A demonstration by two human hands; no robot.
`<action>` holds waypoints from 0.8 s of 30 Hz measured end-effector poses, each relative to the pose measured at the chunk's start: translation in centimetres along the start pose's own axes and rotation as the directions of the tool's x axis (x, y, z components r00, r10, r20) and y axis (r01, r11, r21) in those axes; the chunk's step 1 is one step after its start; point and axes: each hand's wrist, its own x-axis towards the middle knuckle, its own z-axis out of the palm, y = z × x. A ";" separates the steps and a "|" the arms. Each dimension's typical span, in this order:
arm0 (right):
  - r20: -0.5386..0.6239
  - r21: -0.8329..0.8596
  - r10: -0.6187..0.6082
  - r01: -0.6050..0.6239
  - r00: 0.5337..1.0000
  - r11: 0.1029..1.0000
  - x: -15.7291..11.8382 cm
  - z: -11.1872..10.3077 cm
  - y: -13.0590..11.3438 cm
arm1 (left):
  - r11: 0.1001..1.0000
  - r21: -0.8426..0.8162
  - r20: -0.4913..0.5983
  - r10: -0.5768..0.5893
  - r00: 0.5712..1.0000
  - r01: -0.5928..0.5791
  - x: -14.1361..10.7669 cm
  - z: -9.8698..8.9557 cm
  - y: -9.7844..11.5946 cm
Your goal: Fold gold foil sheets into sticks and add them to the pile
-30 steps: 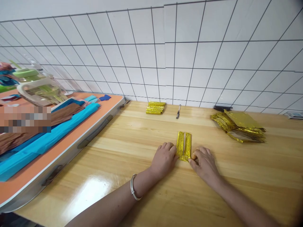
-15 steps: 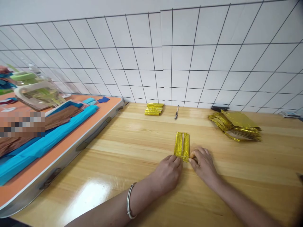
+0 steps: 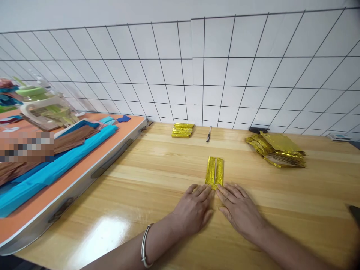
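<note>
A folded piece of gold foil paper (image 3: 210,171) lies flat on the wooden table, its two long sides folded inward with a narrow gap down the middle. My left hand (image 3: 193,208), with a silver bangle (image 3: 144,245) on the wrist, rests fingertips on the near left edge of the paper. From the other side, my right hand (image 3: 239,206) lays its outstretched fingers on the near right edge. Both hands are open, palms down, pressing rather than gripping. The paper's near edge is partly hidden under the fingertips.
Against the tiled wall sit several folded gold strips (image 3: 182,130) and a pen (image 3: 209,134). A loose stack of gold paper (image 3: 281,148) lies back right beside a black object (image 3: 258,129). On the left, an orange-topped case (image 3: 131,123) carries blue paper (image 3: 56,174) and brown paper (image 3: 75,139).
My right hand has gone from pinching the paper's near right corner to lying flat with fingers extended. My left fingers have straightened out along the near edge. The paper's near end looks slightly shorter.
</note>
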 end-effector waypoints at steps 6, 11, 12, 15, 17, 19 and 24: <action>-0.002 0.020 -0.007 0.007 1.000 1.000 0.7 0.0 -0.1 | 1.000 -0.025 0.013 -0.004 1.000 0.004 -0.5 -0.2 -0.4; -0.036 -0.002 0.006 -0.006 0.999 1.000 1.1 0.5 0.0 | 1.000 0.002 0.016 0.007 1.000 -0.007 -0.4 0.3 -0.5; -0.041 -0.009 0.008 -0.008 0.999 1.000 1.1 0.4 0.0 | 1.000 0.008 0.015 0.006 1.000 -0.006 -0.5 0.4 -0.5; -0.043 -0.020 0.013 -0.014 0.999 1.000 0.8 0.2 0.3 | 1.000 0.023 0.004 -0.011 1.000 0.011 -0.7 0.6 -0.5; -0.044 -0.015 0.017 -0.018 0.999 1.000 0.4 0.0 0.6 | 0.999 0.035 0.005 -0.014 1.000 0.014 -0.8 0.7 -0.4; -0.045 -0.004 0.014 -0.014 0.999 1.000 0.1 0.0 1.0 | 0.999 0.047 0.005 -0.018 1.000 0.018 -0.9 0.8 -0.4; 0.002 0.015 -0.063 0.063 0.998 0.998 -0.7 0.2 2.2 | 0.997 0.067 -0.001 -0.041 0.999 0.041 -1.0 1.1 -0.1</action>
